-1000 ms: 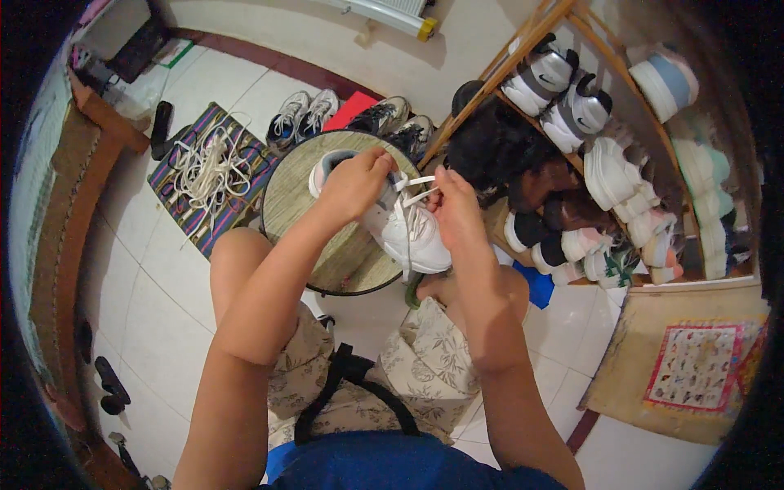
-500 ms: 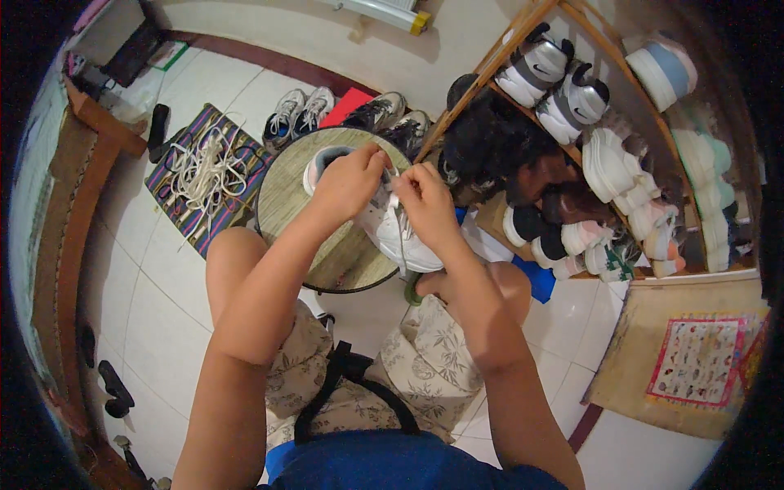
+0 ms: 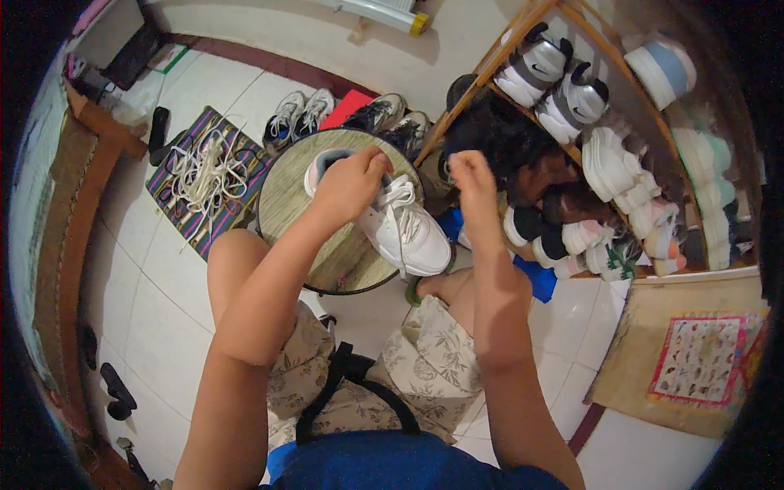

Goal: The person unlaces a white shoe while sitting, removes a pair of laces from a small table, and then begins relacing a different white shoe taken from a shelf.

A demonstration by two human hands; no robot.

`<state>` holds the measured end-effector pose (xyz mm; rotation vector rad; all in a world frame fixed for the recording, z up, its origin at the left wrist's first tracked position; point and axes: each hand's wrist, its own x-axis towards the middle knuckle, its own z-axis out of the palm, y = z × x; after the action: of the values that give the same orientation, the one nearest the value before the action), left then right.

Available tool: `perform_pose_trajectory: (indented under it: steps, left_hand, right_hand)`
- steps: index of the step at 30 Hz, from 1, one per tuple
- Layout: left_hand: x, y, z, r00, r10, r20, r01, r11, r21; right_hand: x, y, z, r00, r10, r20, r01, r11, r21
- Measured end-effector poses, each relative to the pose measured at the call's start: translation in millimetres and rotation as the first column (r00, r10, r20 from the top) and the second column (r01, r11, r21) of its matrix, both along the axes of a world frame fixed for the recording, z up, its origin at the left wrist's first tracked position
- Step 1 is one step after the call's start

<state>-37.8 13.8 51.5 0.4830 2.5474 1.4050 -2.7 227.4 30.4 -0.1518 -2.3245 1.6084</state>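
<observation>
Round counter [image 3: 286,188] bears a white shoe [image 3: 415,238] beneath the left hand [image 3: 351,186]; right hand [image 3: 474,180] apart.
Fingers [image 3: 377,160] curl on both; any grip cannot be told.

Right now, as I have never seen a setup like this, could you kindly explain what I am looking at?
There is no machine here: a seated person is working with two bare hands. The view comes from a wide fisheye camera on the person's head, looking down, so straight edges bend near the rim.

A white shoe lies on a round wood-grain table. The left hand is at the shoe's opening; what its fingertips pinch is hard to tell. The right hand is raised beside the shoe, apart from it, with nothing visible in it.

To the left, white laces lie heaped on a striped cloth; to the right stands a wooden shoe rack.
</observation>
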Motion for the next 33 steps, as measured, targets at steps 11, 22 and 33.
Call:
perform_pose_trajectory:
  steps: [11, 22, 33]
  left_hand:
    - [1.2, -2.5, -0.9, 1.000, -0.004, -0.008, 0.003, 1.000, -0.013]
    - [-0.3, -3.0, -1.0, 1.000, -0.029, -0.008, 0.029, 0.999, -0.036]
    - [-0.8, -3.3, -1.3, 1.000, -0.012, 0.012, 0.011, 1.000, 0.013]
  right_hand:
    - [4.0, -42.2, -7.8, 0.971, 0.239, 0.021, -0.240, 0.969, 0.051]
    - [-7.3, -18.4, -4.3, 0.996, -0.068, 0.052, 0.078, 0.964, -0.254]
    - [-1.4, -34.8, 10.9, 0.940, 0.333, -0.070, -0.297, 0.903, 0.312]
